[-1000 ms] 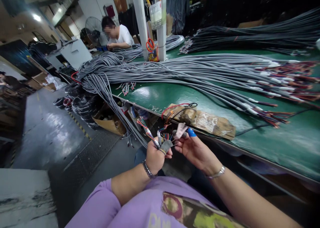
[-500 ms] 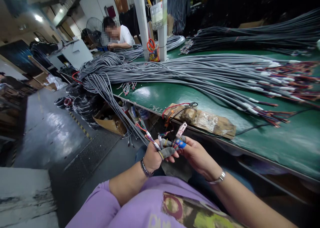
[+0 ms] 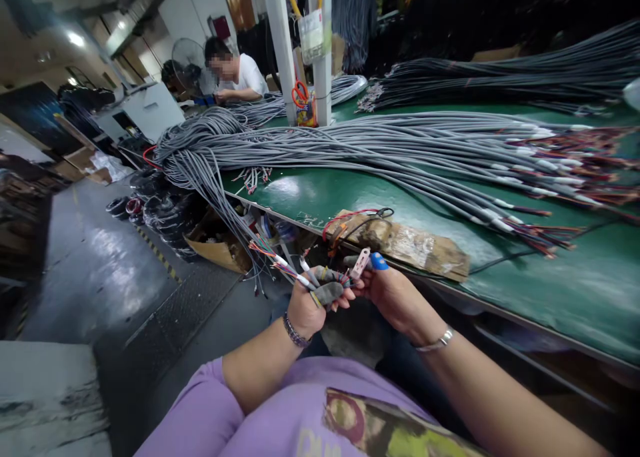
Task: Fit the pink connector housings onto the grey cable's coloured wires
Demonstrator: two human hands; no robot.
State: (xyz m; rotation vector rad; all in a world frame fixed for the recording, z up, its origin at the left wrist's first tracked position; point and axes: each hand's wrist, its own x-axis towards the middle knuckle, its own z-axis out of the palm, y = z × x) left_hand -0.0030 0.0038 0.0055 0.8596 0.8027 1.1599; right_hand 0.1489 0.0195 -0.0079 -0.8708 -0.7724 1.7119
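My left hand (image 3: 310, 305) is closed around the ends of several grey cables with white sleeves (image 3: 303, 280); thin coloured wires (image 3: 263, 247) fan out beyond them. Grey covers wrap its thumb and a finger. Close on its right, my right hand (image 3: 393, 293) has curled fingers at the wire ends, and its thumb, wrapped in blue tape (image 3: 379, 261), is raised. A small pale pink piece with holes (image 3: 361, 263) stands at the right fingers and seems held by them. The fingers partly hide the grip and the short wires between the hands.
Long grey cables (image 3: 320, 140) lie across the green bench (image 3: 290, 193). At its front edge is a taped wooden block (image 3: 415, 243) with cords. Black cables (image 3: 500, 77) lie farther back. Scissors (image 3: 300, 93) hang on a post; a co-worker (image 3: 240, 73) sits behind. A cardboard box (image 3: 220, 250) stands below.
My right thumb has lifted off the wires, and the right hand has moved slightly up. My left hand has shifted a little, its coloured wires now spreading farther left.
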